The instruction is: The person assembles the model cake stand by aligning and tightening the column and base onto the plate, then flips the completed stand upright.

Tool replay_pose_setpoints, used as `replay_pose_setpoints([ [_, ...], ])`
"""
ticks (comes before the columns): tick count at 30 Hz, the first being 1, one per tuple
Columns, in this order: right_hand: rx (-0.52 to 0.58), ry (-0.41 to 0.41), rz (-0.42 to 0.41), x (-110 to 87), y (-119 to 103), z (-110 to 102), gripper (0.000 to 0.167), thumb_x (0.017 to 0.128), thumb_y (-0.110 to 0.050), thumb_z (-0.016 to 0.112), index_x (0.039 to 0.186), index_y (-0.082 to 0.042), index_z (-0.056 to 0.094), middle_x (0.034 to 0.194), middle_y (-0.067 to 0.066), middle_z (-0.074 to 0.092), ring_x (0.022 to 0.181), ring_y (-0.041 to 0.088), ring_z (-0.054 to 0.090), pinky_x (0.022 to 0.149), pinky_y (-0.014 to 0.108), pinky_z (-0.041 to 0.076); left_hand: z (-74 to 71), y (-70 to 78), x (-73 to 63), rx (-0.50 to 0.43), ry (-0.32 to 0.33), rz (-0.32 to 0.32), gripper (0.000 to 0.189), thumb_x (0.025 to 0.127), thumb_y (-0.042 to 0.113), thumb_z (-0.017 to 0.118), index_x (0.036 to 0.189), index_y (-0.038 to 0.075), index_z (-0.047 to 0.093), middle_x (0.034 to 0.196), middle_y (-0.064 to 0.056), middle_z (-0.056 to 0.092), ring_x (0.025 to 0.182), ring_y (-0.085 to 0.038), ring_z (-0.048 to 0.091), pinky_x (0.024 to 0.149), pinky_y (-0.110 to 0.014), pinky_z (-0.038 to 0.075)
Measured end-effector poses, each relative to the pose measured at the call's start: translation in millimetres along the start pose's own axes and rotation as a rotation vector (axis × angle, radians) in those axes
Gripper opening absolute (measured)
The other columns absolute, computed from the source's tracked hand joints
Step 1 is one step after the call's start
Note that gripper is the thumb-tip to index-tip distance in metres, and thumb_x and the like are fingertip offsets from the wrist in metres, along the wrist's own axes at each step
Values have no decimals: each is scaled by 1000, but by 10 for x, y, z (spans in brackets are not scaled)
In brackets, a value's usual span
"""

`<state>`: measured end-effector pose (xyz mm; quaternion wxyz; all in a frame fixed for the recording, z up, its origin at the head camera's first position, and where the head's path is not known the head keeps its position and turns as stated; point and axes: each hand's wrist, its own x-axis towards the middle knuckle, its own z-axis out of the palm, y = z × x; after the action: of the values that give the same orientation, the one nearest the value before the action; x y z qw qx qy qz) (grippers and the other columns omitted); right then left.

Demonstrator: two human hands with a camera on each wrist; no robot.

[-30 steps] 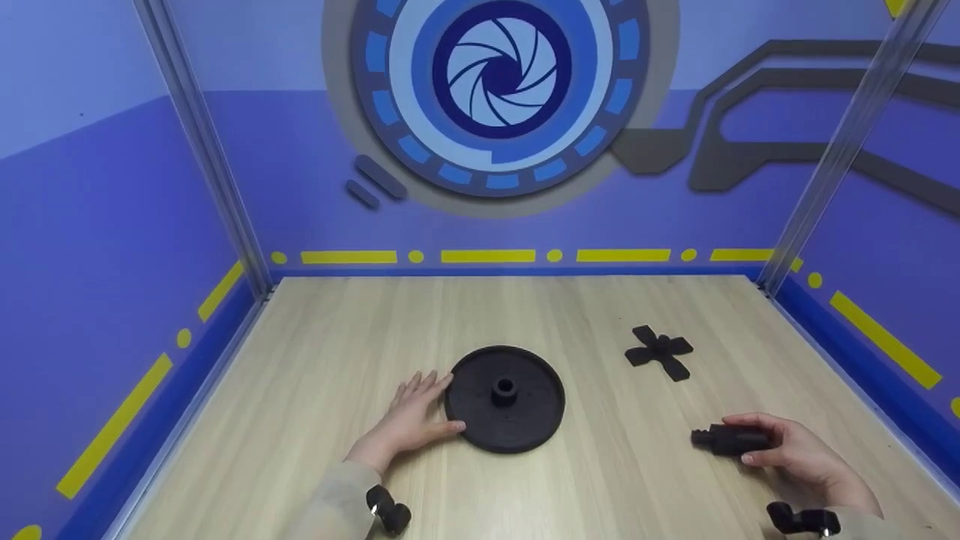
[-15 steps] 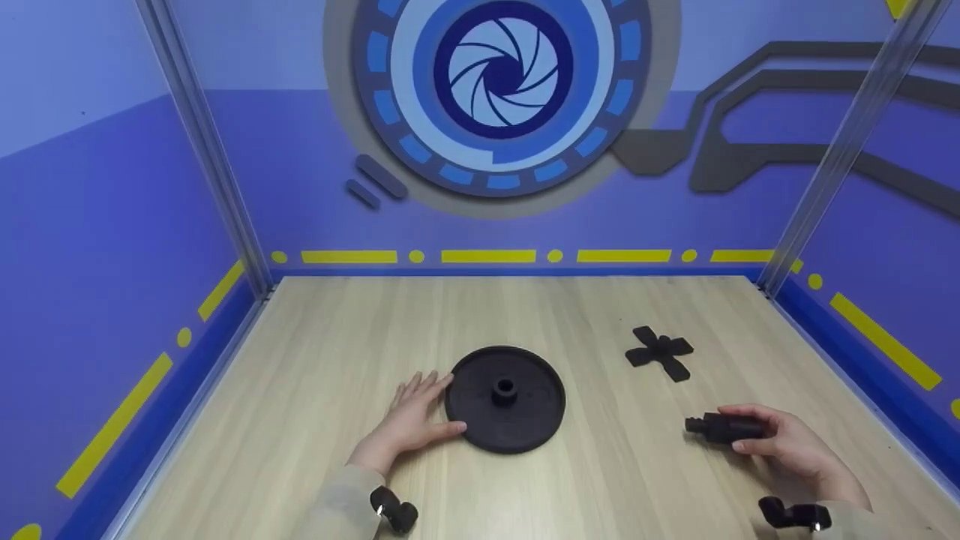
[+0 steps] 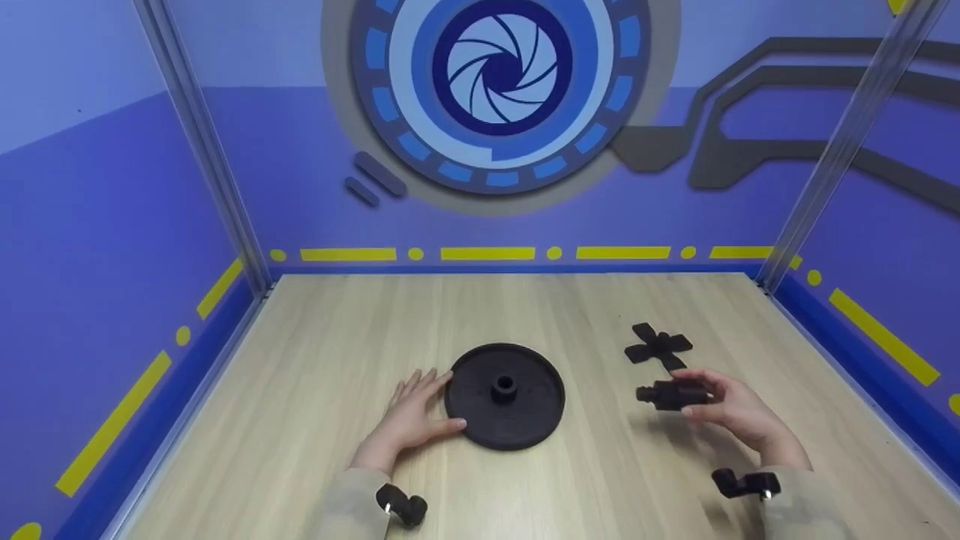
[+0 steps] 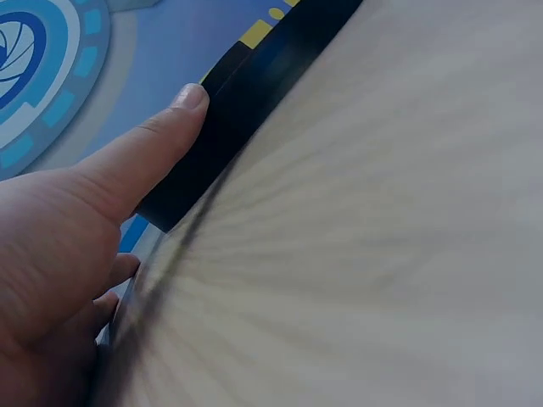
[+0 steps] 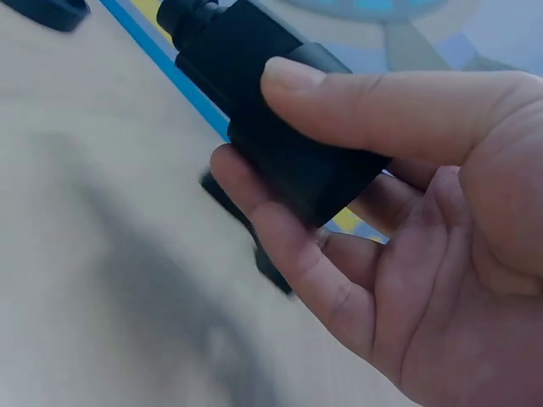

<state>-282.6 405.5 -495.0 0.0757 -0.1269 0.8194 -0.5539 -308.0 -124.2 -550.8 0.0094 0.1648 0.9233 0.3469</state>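
A round black plate with a raised rim and a hollow central hub [image 3: 480,424] lies flat on the table. At its left edge is my left hand [image 3: 409,421], fingers fairly straight and spread; the left wrist view has the thumb against the plate's outer wall [image 4: 225,127]. My right hand [image 3: 742,414] holds a black stepped cylinder with a narrow notched end [image 3: 666,395] between thumb and fingers, raised off the table, narrow end pointing left. Just behind it lies a black four-bladed propeller-like piece [image 3: 658,345], one blade partly hidden by the right hand.
The pale wooden table [image 3: 360,322] is bounded by blue printed walls [image 3: 247,165] at the back and sides. Metal posts [image 3: 214,165] stand at both rear corners. Each wrist carries a small black camera mount [image 3: 401,504].
My right hand has lifted the black stepped cylinder and carried it leftward and farther back, close to the bladed piece. The left hand and the round plate have stayed in place.
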Motion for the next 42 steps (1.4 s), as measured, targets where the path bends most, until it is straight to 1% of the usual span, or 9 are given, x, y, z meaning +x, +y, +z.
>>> replay_pose_setpoints([
  [4,-2,0,-60,196,-107,184,65,88,-3,76,144,8,46,123,-26,64,112,-6,61,87,19,58,-5,-12,13,4,8,-7,94,80,57,82,157,19,44,166,-21,33,158,-46,18,132,-62,6],
  [9,62,-22,-113,416,-206,426,62,88,0,76,140,9,45,119,-17,68,105,1,68,86,20,59,-12,-20,13,-24,10,-11,94,80,56,83,157,18,45,166,-21,33,158,-45,17,132,-62,5],
  [17,112,24,-79,663,-359,828,57,85,-3,79,132,8,50,115,-9,73,102,4,70,86,19,57,-7,-24,5,-41,22,-4,92,79,54,83,155,17,47,166,-22,34,158,-46,18,131,-63,5],
  [20,184,32,-75,754,-405,988,52,86,-1,77,129,7,50,113,-9,74,100,5,70,85,20,58,-1,-28,3,-37,23,-1,93,79,55,84,155,17,47,165,-22,35,158,-46,18,131,-63,5],
  [23,221,72,-86,843,-449,1167,54,88,-1,76,136,5,52,110,-12,74,96,5,69,78,20,56,6,-28,1,-37,25,-1,93,79,55,84,155,16,47,165,-22,35,158,-46,19,131,-63,6],
  [26,234,134,-98,924,-496,1360,59,91,-3,74,145,2,51,113,-8,73,95,6,68,75,21,54,6,-16,-1,-40,27,-1,93,79,54,84,155,16,48,165,-22,35,157,-46,19,131,-63,6],
  [32,329,193,-160,1064,-595,1709,62,93,2,70,151,-1,49,136,14,68,107,8,69,90,22,58,-3,8,-1,-40,24,6,93,79,55,83,155,16,47,165,-23,35,157,-46,20,131,-63,6],
  [37,418,244,-159,1152,-678,1933,57,88,7,73,139,5,49,124,16,72,103,9,71,88,21,60,-2,3,-3,-29,18,10,92,80,56,82,155,17,47,165,-23,35,158,-46,20,131,-63,7],
  [42,419,285,-171,1217,-721,2091,47,88,4,74,130,5,51,123,16,72,104,8,71,88,20,59,-7,4,-10,-37,17,-2,92,80,56,82,156,17,46,165,-22,35,158,-45,18,132,-62,6],
])
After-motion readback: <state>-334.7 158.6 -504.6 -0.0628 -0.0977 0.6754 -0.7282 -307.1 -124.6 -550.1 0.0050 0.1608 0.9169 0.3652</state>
